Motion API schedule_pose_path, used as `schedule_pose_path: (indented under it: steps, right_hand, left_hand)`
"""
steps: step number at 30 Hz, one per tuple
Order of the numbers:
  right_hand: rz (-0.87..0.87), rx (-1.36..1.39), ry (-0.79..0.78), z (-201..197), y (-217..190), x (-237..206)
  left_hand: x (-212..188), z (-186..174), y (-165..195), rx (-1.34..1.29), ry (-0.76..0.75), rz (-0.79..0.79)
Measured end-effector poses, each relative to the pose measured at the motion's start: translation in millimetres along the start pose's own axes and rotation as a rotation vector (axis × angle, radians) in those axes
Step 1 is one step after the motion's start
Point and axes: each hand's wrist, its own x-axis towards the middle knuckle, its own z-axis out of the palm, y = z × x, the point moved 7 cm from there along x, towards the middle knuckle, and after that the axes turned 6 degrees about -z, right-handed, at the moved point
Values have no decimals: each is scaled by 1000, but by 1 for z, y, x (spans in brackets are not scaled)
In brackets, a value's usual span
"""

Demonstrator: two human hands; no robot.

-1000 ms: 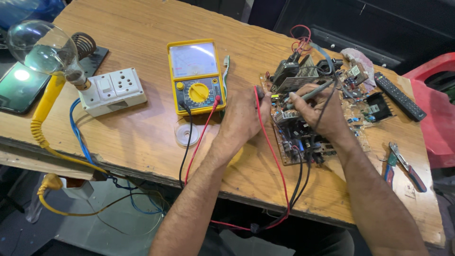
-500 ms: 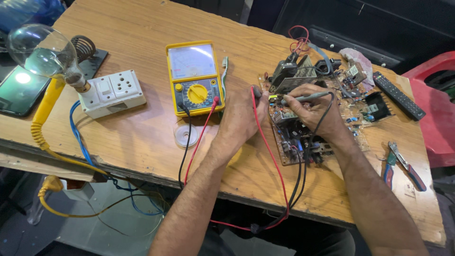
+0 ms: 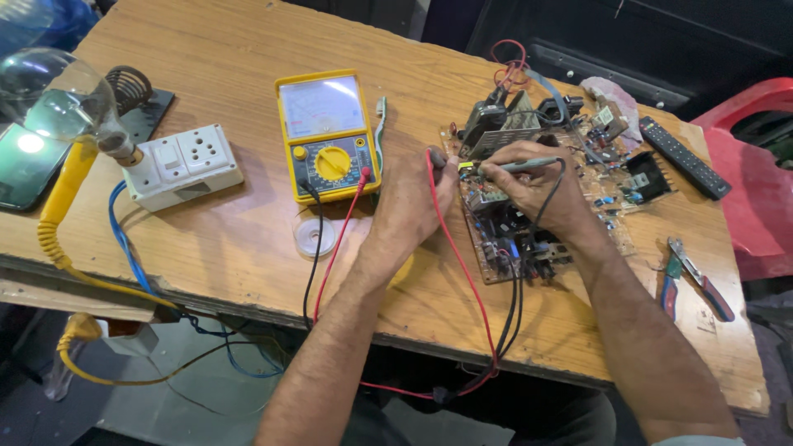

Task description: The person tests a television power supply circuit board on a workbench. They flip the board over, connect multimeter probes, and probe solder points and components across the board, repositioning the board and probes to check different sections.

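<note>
A circuit board (image 3: 611, 206) crowded with components lies on the wooden table (image 3: 248, 256). My left hand (image 3: 417, 198) grips the red test probe (image 3: 436, 158) at the board's left edge. My right hand (image 3: 533, 186) holds the black probe (image 3: 516, 166) like a pen, its tip pointing left onto the board near the left hand. Red and black leads run from both probes down over the table's front edge and back up to a yellow analogue multimeter (image 3: 328, 136) standing left of my hands.
A white switch-and-socket box (image 3: 186, 163) with a large clear bulb (image 3: 54, 99) sits at the left, with yellow and blue cables hanging off the edge. A solder reel (image 3: 315, 237), a phone (image 3: 29, 161), a remote (image 3: 684, 157) and pliers (image 3: 692, 277) lie around. A red chair (image 3: 756, 165) stands at the right.
My right hand has swung the black probe from pointing up-right to lying nearly level, tip to the left on the board. The left hand has stayed at the board's edge.
</note>
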Motion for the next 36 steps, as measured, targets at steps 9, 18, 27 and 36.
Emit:
schedule_pose_path:
  steps: [9,18,27,36]
  right_hand:
    - [91,231,175,-25,-2,-18]
    - [11,-98,306,-65,-51,-79]
    - [108,-185,399,-29,-124,-176]
    - [135,-99,370,-16,-128,-186]
  left_hand:
    - [-11,3,16,-65,-1,-40]
    - [-64,3,31,-434,-88,-208]
    - [-104,16,39,-497,-119,-176]
    - [-107,31,65,-240,-237,37]
